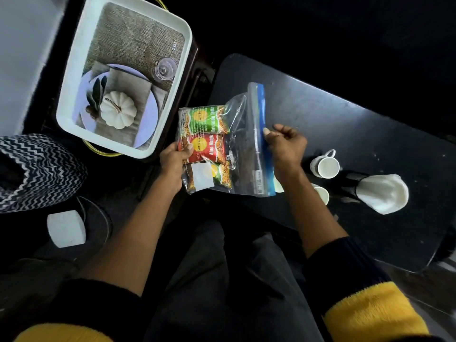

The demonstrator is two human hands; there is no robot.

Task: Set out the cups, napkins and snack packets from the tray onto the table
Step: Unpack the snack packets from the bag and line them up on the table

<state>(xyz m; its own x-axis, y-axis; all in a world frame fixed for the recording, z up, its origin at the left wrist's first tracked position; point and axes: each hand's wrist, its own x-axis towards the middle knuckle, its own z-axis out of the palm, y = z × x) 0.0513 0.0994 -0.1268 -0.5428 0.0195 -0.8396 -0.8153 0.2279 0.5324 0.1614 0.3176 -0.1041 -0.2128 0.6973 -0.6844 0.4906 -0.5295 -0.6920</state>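
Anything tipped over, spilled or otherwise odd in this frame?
Nothing is spilled. One cup lies on its side on the table, mouth facing the camera. The snack packets remain sealed inside a clear zip bag, gripped by the left hand and right hand.

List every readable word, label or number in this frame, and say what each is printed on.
"Aloo Bhujia": on the red snack packet inside the clear zip-top plastic bag.
"Let's Tr...": partly legible, on the same red packet's yellow circle.
Green snack packet: white lettering too blurred to read for certain.
Small label near the bag's blue zip strip: too small to read.
White sticker on the bag: no text visible.
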